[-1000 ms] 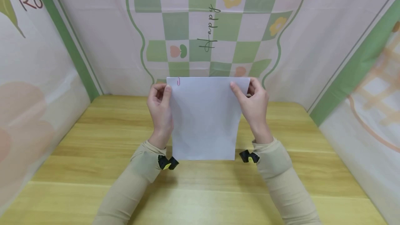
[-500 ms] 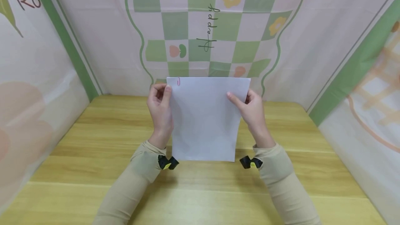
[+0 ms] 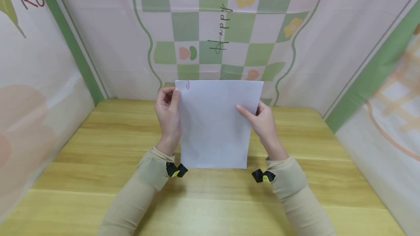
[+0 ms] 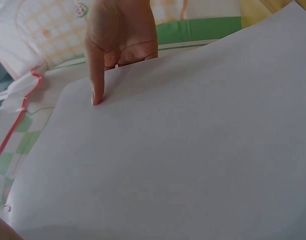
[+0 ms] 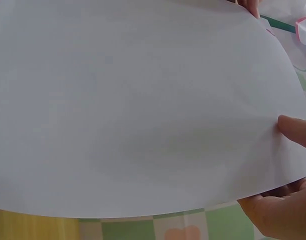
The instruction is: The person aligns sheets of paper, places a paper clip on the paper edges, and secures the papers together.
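A white sheet of paper (image 3: 213,130) is held up by its two sides above the table; whether it is one sheet or several I cannot tell. Near its top left corner sits a pink paper clip (image 3: 187,84). My left hand (image 3: 168,114) pinches the left edge close to that corner, thumb in front and fingers behind. Lower on the right edge, my right hand (image 3: 265,125) grips the paper, its thumb lying on the front face. The fingers behind the sheet are largely hidden. In the left wrist view the right thumb (image 4: 96,80) presses on the paper.
A wooden table (image 3: 210,207) lies under the hands. Printed cloth with green checks (image 3: 210,28) hangs behind it, with more cloth at the left and right. Each sleeve carries a small black wrist camera (image 3: 176,170).
My right hand has slid down the paper's right edge from near the top corner, its thumb still on the front. The left hand, the sheet and the clip have stayed nearly still.
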Demonstrator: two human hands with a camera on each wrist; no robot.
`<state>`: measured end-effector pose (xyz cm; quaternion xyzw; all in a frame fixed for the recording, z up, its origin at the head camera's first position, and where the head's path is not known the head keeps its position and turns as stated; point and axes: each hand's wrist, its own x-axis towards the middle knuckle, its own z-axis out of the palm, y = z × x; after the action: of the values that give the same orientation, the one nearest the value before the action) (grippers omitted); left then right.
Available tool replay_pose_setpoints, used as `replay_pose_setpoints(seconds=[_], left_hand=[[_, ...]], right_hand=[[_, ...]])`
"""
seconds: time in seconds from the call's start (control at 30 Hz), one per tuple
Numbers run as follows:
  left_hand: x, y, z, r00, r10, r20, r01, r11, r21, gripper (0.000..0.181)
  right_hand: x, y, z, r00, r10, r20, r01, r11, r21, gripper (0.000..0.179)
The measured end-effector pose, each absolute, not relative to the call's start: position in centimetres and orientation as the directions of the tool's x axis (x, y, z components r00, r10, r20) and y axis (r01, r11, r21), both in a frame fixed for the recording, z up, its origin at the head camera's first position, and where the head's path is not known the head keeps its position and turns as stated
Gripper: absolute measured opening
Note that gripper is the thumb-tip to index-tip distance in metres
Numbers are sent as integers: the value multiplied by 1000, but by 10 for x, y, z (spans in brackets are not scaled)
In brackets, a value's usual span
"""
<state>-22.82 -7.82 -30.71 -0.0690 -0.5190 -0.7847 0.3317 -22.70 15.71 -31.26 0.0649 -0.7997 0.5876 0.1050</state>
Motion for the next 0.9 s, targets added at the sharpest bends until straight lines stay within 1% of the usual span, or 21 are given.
replay_pose_setpoints(seconds=[0.37, 0.67, 0.9], left_hand=[[-229, -79, -307, -770, -451, 451, 593, -246, 767, 15], [-229, -80, -309, -771, -453, 448, 592, -250, 767, 17], [-229, -80, -308, -770, -458, 444, 592, -253, 766, 10]], right_hand=[[-224, 156, -324, -980, -6, 198, -189, 319, -929, 53], [-225, 156, -335, -979, -28, 201, -200, 313, -928, 50], [-224, 156, -336, -985, -37, 169, -172, 303, -937, 53]])
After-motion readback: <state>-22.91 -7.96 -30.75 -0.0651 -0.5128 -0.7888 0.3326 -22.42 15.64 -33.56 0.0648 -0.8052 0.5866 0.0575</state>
